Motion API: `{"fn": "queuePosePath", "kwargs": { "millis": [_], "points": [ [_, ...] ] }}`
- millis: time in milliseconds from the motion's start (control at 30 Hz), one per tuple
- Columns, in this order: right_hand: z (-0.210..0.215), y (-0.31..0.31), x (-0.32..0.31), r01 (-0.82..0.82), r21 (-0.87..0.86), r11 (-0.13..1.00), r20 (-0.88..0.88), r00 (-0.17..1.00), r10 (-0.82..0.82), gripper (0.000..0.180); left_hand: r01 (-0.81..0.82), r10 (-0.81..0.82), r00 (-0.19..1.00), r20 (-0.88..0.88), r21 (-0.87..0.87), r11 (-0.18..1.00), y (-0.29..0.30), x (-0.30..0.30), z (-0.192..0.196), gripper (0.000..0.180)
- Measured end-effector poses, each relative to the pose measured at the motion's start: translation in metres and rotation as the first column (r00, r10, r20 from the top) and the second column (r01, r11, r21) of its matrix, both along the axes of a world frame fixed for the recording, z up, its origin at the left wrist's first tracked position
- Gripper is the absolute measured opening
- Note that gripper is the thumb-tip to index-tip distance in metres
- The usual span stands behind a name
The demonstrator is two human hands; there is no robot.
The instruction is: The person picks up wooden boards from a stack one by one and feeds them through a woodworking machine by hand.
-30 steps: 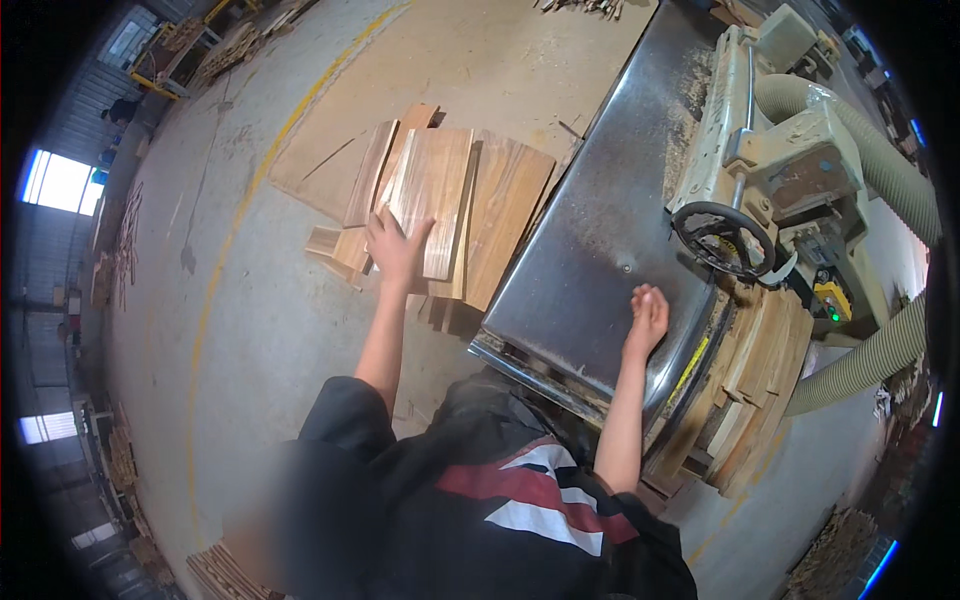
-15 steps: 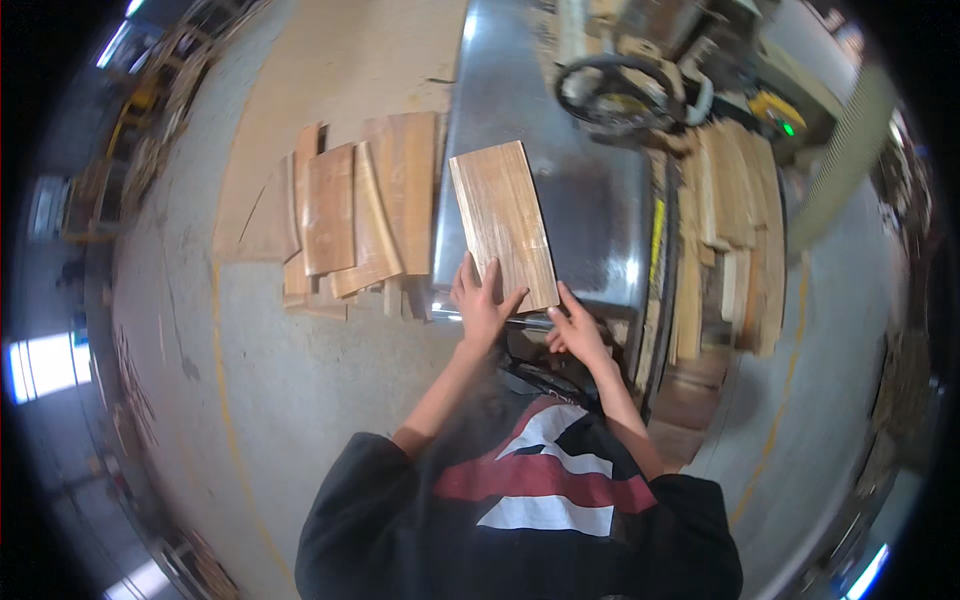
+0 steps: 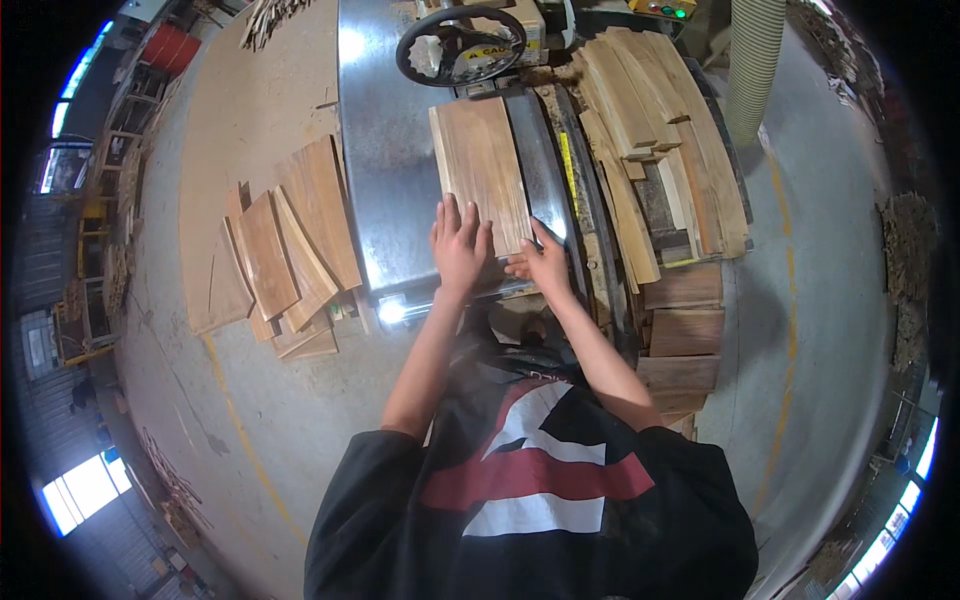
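Note:
A rectangular wooden board (image 3: 482,160) lies on the shiny metal machine table (image 3: 385,200), its long side pointing away from me. My left hand (image 3: 461,248) rests on the board's near left part with the fingers stretched out. At the near right corner is my right hand (image 3: 543,264), one finger along the right edge and the others bent against the near end, gripping that corner. Both forearms reach up from the lower edge of the picture.
A black handwheel (image 3: 460,46) stands beyond the board. Stacked boards (image 3: 640,95) lie to the right, past a dark rail with a yellow strip (image 3: 570,165). More loose boards (image 3: 265,255) sit at left on a brown sheet (image 3: 215,170). A ribbed hose (image 3: 755,65) hangs at far right.
The view has shifted to the right. The board now lies more squarely on the metal, nearer the rail. My left hand has flattened on it; my right hand stays at its near right corner.

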State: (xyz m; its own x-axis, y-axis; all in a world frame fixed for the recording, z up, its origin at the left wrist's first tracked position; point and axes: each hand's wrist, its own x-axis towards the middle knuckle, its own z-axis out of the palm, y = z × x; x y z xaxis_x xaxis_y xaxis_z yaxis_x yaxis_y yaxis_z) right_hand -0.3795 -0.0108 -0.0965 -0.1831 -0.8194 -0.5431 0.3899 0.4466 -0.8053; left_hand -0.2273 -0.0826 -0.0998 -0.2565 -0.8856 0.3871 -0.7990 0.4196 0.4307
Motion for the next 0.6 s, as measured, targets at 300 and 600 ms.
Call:
{"fn": "queuePosePath", "kwargs": {
  "millis": [300,600],
  "points": [
    [0.006,-0.048,-0.004,0.04,0.034,0.999,0.028,0.999,-0.041,0.055,-0.031,0.031,1.0,0.006,-0.024,0.999,-0.045,-0.008,-0.004,0.036],
    [0.012,-0.113,-0.011,0.06,0.031,0.998,-0.026,0.998,-0.059,0.054,-0.057,0.061,0.997,0.048,-0.087,0.995,-0.111,-0.018,-0.007,0.039]
  ]
}}
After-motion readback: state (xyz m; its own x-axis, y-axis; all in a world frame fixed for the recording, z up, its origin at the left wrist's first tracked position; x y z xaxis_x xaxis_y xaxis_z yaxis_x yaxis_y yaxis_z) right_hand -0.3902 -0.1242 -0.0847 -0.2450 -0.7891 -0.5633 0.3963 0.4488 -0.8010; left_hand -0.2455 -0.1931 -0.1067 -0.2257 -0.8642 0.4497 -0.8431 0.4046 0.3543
